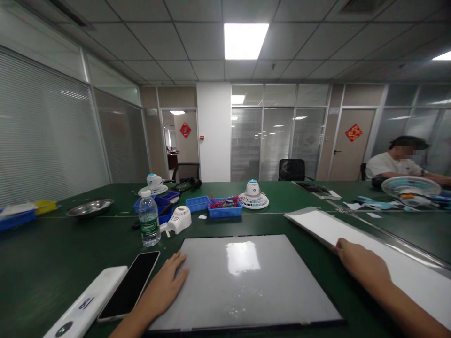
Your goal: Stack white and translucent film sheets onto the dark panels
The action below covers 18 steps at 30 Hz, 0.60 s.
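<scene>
Two hands work at edges: the left hand [164,285], fingers slightly spread, rests on the grey panel's [243,286] left side; the right hand [364,263] pinches the white sheet's [394,263] near edge. Bare green table [317,253] separates panel and sheet.

Had a bare left hand [165,287] and a bare right hand [362,264], both with slim fingers [175,258], and narrowed slightly at the wrists [150,304] before widening smoothly into a left forearm [131,324] and a right forearm [410,305], each bare to the edge of view.
</scene>
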Available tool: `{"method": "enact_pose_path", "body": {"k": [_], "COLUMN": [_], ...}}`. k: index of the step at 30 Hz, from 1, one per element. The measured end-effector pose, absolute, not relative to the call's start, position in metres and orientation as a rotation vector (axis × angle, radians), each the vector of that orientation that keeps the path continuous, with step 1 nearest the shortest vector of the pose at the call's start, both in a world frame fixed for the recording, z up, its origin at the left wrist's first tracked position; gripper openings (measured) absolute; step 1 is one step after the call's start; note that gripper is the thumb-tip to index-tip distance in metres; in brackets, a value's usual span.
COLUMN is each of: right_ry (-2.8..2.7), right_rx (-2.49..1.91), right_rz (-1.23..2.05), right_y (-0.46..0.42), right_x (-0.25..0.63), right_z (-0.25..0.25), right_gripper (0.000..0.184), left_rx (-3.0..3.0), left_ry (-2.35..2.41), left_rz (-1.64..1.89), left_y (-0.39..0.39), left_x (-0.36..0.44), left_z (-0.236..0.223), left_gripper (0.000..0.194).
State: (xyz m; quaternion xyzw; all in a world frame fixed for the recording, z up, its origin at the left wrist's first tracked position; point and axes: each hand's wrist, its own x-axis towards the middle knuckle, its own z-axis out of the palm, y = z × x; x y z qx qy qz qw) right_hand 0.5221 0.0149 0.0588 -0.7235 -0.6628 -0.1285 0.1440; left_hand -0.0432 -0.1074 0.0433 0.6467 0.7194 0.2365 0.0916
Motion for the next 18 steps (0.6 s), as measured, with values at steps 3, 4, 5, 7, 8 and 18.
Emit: {"method": "enact_pose_path", "body": {"k": [3,4,5,7,8,18], "right_ry": [-1.995,-2.028,-2.072,-2.208,-2.302,-2.834], "right_rx": [-2.063,-2.044,-1.998,-1.811,-1.673,-0.600], "right_rz": [-0.417,-0.433,-0.454,-0.492,-0.501,-0.287], "right_y": [0.007,0.004,0.000,-0.012,-0.020,-0.095], "right_x": [0.509,0.501,0.491,0.468,0.454,0.356], "right_z": [0.068,0.070,0.071,0.072,0.070,0.065], "right_gripper": [0.041,0.043,0.046,0.051,0.052,0.036], "left_rx": [1.900,1.891,1.883,1.872,1.868,1.856], "left_ry": [2.103,2.097,2.092,2.083,2.078,2.047], "left_rz": [0.774,0.793,0.812,0.851,0.870,0.940], "left_y": [-0.105,-0.105,-0.104,-0.103,-0.103,-0.094], "left_x": [-0.047,-0.048,-0.049,-0.049,-0.050,-0.051], "left_z": [0.039,0.039,0.038,0.036,0.036,0.029], "left_gripper": [0.062,0.062,0.062,0.061,0.060,0.058]}}
